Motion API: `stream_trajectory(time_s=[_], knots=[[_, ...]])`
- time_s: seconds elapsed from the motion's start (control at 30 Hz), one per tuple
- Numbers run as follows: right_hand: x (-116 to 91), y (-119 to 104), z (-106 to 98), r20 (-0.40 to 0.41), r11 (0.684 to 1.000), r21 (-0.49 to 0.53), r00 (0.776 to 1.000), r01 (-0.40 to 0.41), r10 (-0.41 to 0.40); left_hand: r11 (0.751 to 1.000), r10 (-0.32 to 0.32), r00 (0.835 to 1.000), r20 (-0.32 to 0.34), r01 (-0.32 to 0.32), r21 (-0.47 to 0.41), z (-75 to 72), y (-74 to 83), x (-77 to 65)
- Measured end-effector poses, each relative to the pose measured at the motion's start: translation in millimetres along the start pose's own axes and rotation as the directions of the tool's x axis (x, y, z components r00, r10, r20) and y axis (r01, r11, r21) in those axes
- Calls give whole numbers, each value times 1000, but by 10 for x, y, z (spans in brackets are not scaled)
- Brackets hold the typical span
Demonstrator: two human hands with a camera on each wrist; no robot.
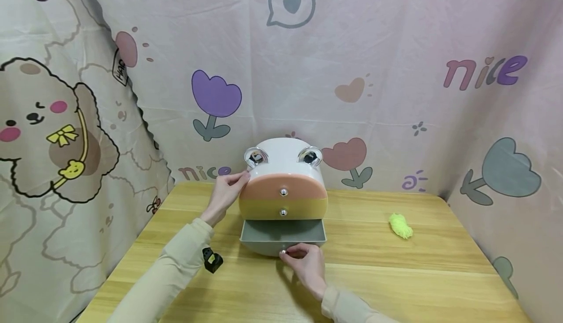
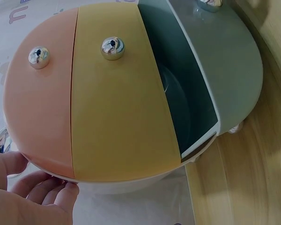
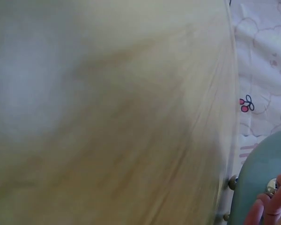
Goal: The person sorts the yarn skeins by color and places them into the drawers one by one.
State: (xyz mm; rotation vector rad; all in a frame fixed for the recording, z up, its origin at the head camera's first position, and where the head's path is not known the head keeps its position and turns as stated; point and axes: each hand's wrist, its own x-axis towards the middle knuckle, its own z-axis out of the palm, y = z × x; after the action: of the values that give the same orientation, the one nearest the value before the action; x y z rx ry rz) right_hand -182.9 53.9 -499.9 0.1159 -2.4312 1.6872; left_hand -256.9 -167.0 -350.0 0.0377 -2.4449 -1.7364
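Note:
A small frog-faced drawer box (image 1: 283,159) with a white body stands on the table, with an orange top drawer (image 1: 264,186), a yellow middle drawer (image 1: 259,209) and a grey-green bottom drawer (image 1: 259,247). The bottom drawer is pulled out, and its visible inside shows no contents. With thumb and finger my right hand (image 1: 308,267) pinches the silver knob of that drawer; the right wrist view catches the knob (image 3: 272,186) among the fingertips. My left hand (image 1: 225,193) rests its fingertips against the box's upper left side, below one shiny eye (image 1: 256,158). Both upper drawers are closed.
A skein of bright yellow-green yarn (image 1: 400,226) lies to the right on the wooden table (image 1: 374,284). Beside the left sleeve is a small black object (image 1: 213,260) with a yellow patch. Printed cloth (image 1: 387,44) hangs behind the table and at both sides.

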Motion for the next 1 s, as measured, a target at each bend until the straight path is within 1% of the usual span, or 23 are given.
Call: stream_trajectory(time_s=[0.17, 0.33, 0.53, 0.8, 1.0], knots=[[-32, 9, -25, 25, 1000, 4, 1000, 15, -15, 1000, 8, 1000, -4, -8, -14, -3, 0, 1], [-59, 13, -48, 38, 1000, -2, 999, 20, -20, 1000, 0, 1000, 1, 0, -19, -8, -10, 11], [-94, -1, -65, 37, 999, -19, 999, 41, -40, 1000, -4, 1000, 1, 4, -13, 4, -9, 15], [-99, -1, -80, 36, 998, -35, 998, 44, -43, 1000, -6, 1000, 11, 6, -3, -5, -23, 13], [-106, 11, -87, 49, 998, -31, 997, 58, -56, 1000, 7, 1000, 9, -7, 1, -3, -23, 15]])
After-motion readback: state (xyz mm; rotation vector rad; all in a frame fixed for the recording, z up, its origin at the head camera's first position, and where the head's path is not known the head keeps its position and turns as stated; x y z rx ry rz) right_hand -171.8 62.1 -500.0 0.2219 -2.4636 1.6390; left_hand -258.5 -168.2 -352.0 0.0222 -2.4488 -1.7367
